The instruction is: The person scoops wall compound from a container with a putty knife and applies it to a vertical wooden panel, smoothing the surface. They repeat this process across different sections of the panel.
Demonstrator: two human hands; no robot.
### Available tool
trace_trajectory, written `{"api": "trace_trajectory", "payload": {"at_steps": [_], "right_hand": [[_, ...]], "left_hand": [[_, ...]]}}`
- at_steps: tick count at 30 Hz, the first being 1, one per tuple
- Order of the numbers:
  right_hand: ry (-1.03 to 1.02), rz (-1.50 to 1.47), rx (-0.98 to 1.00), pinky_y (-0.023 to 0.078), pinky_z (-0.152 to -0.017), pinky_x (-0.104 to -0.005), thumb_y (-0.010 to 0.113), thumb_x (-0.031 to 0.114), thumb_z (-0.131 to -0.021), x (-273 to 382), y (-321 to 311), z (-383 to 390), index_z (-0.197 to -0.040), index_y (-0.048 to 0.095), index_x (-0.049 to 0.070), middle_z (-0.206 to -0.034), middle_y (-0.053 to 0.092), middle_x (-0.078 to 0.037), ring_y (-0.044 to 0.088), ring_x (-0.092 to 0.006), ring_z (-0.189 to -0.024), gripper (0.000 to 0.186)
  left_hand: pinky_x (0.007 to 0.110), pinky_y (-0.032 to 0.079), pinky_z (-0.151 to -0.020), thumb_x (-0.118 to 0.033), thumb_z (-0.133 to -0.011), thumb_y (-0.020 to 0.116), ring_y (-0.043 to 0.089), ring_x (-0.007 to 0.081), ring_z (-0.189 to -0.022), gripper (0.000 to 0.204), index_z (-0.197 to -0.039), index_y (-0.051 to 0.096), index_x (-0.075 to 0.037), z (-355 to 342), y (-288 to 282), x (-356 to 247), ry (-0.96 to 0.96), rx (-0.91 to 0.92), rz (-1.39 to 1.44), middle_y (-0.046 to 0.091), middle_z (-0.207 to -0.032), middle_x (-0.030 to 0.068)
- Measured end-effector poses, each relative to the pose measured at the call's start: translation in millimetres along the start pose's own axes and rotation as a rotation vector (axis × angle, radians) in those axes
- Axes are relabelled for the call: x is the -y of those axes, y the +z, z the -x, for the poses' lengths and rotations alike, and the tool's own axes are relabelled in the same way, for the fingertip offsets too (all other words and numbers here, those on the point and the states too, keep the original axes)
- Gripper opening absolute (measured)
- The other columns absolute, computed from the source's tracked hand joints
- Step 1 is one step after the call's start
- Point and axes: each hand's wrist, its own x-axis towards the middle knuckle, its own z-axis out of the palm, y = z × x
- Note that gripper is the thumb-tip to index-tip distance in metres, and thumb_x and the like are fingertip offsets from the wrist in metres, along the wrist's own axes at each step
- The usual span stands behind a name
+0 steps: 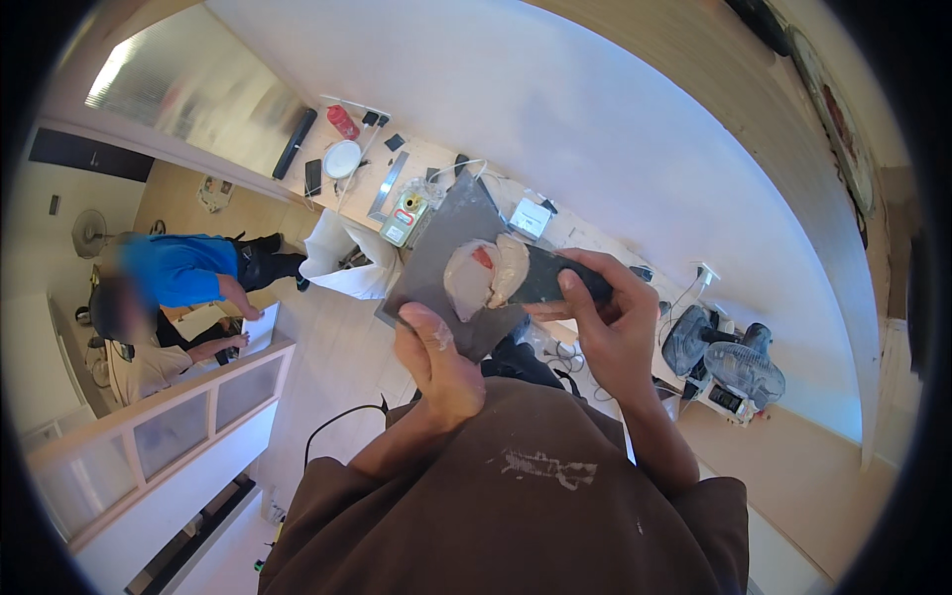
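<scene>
My left hand grips the near edge of a grey flat plate, its thumb on top and smeared with pale paste. On the plate lies a mound of cream-coloured putty with a reddish patch in it. My right hand is closed round a dark, flat putty knife. The knife's far end is at the putty, and a thick lump of it covers that end. The knife's edge is hidden under the paste.
Beyond the plate runs a cluttered ledge with a level-like box, a white lid and a red bottle. A fan stands right. Two people work at left, behind a framed partition. A white bag stands nearer.
</scene>
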Motion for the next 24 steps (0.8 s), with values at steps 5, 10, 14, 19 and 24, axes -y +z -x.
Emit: {"api": "trace_trajectory", "payload": {"at_steps": [5,10,14,19,24], "right_hand": [[-0.103,0.12,0.01,0.051,-0.057,-0.0216,0.064,0.004,-0.095,13.7,-1.2,-18.0,-0.116,0.07,0.002,-0.098,0.075,-0.009,0.076,-0.0145,-0.081,0.022],[-0.721,0.609,0.08,0.06,-0.087,-0.0374,0.06,-0.01,-0.082,29.0,3.6,-10.3,-0.116,0.069,-0.006,-0.118,0.069,-0.023,0.072,-0.0311,-0.103,0.034],[-0.916,0.749,0.204,0.056,-0.1,-0.0442,0.066,-0.002,-0.081,14.0,12.2,-1.7,-0.112,0.068,-0.009,-0.118,0.07,-0.02,0.067,-0.0336,-0.116,0.032],[-0.913,0.741,0.131,0.058,-0.095,-0.0425,0.067,-0.002,-0.078,17.4,0.8,-6.4,-0.111,0.068,-0.008,-0.117,0.07,-0.021,0.068,-0.0331,-0.114,0.034],[-0.937,0.759,0.182,0.058,-0.093,-0.0428,0.064,-0.007,-0.072,16.2,16.2,-12.3,-0.116,0.066,-0.008,-0.121,0.068,-0.022,0.067,-0.0355,-0.114,0.044]], "left_hand": [[0.034,0.05,-0.093,-0.044,-0.109,0.042,0.059,0.0187,-0.109,0.053,-0.133,0.05,0.003,-13.9,7.1,-2.9,-0.111,0.123,-0.082,0.061,-0.121,0.0124],[0.033,0.053,-0.089,-0.042,-0.108,0.044,0.064,0.0185,-0.104,0.051,-0.132,0.052,0.002,-14.8,17.3,-10.2,-0.179,0.131,0.063,0.063,-0.12,0.0123],[0.03,0.048,-0.092,-0.038,-0.111,0.039,0.061,0.0156,-0.105,0.048,-0.126,0.055,0.004,-27.8,20.2,-27.8,-0.219,0.14,0.248,0.063,-0.123,0.0114],[0.03,0.048,-0.093,-0.037,-0.11,0.043,0.06,0.0134,-0.107,0.046,-0.128,0.054,0.004,-44.1,10.1,-10.8,-0.219,0.174,0.105,0.063,-0.122,0.0103],[0.03,0.048,-0.092,-0.037,-0.109,0.045,0.06,0.0124,-0.104,0.045,-0.128,0.055,0.003,-41.0,8.8,-15.3,-0.197,0.211,0.163,0.064,-0.119,0.0098]]}}
